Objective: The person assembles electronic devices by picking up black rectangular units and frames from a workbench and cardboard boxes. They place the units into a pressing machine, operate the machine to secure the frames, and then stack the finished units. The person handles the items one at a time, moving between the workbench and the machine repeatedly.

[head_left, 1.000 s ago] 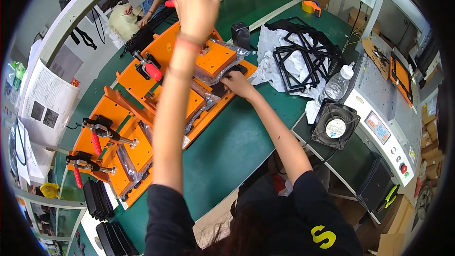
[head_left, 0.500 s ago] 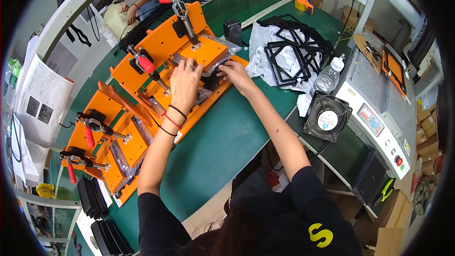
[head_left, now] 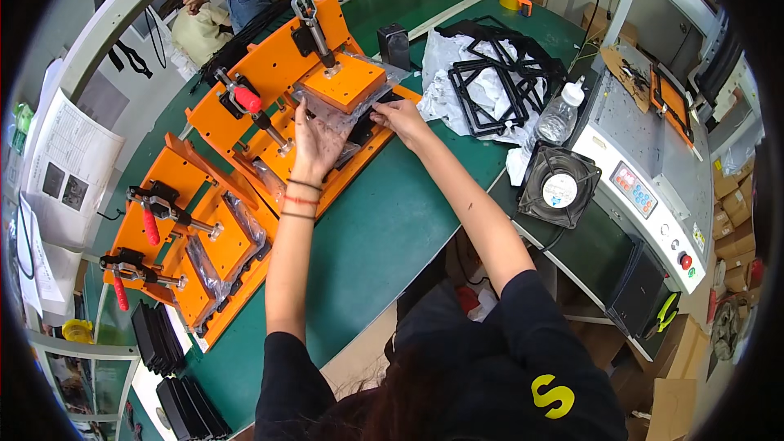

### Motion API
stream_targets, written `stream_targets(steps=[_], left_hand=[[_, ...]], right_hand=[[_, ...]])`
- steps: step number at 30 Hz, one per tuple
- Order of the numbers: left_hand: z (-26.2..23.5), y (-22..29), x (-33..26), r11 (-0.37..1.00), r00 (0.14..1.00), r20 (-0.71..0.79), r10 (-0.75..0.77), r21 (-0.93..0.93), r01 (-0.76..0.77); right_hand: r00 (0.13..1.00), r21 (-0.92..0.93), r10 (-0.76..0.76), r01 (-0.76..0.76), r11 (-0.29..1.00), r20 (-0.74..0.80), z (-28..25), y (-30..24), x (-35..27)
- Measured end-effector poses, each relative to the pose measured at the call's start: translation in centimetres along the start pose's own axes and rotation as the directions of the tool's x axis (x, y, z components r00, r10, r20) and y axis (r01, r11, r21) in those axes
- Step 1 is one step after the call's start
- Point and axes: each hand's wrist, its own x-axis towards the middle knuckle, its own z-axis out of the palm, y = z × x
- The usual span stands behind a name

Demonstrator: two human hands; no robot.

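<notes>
Left fingers (head_left: 303,121) upturned — film (head_left: 333,117) alongside

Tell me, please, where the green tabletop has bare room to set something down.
The widest bare patch of green tabletop lies between the orange fixtures, the near edge, the left forearm and right forearm. A smaller one separates right forearm and white sheeting. Crowded: black frames and bottle at right, black stacks at lower left.

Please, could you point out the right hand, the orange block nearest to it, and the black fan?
Right hand (head_left: 401,120): head view, on the back of the hand.
Orange block (head_left: 348,83): head view, on its flat top.
Black fan (head_left: 559,189): head view, on the white label at its centre.
</notes>
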Motion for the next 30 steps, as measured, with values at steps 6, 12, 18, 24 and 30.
stream_targets(steps=[6,12,18,24,30], left_hand=[[-1.7,1.1,2.8,0.997,0.995,-0.064,-0.078,0.011,0.079],[-1.6,1.1,3.4,0.999,0.999,-0.041,-0.030,-0.023,0.029],[-1.3,0.0,-1.3,0.968,0.969,-0.213,0.128,0.238,-0.076],[9.6,-1.0,-4.7,-0.324,0.598,0.536,0.596,0.842,-0.432],[15.4,9.8,9.1,0.155,0.669,0.035,0.743,0.963,-0.222]], right_hand=[[0.992,0.054,0.088,-0.083,0.995,-0.090,-0.2,-1.0,0.2],[0.987,0.162,-0.055,0.080,0.984,-0.153,-1.9,-0.2,-4.8],[0.968,0.120,-0.097,0.127,0.985,-0.232,-3.3,2.2,-21.3],[0.900,0.064,-0.158,0.201,0.978,-0.406,-5.8,4.0,-25.7],[0.884,-0.133,-0.298,0.268,0.954,-0.359,-5.8,4.4,-25.4]])
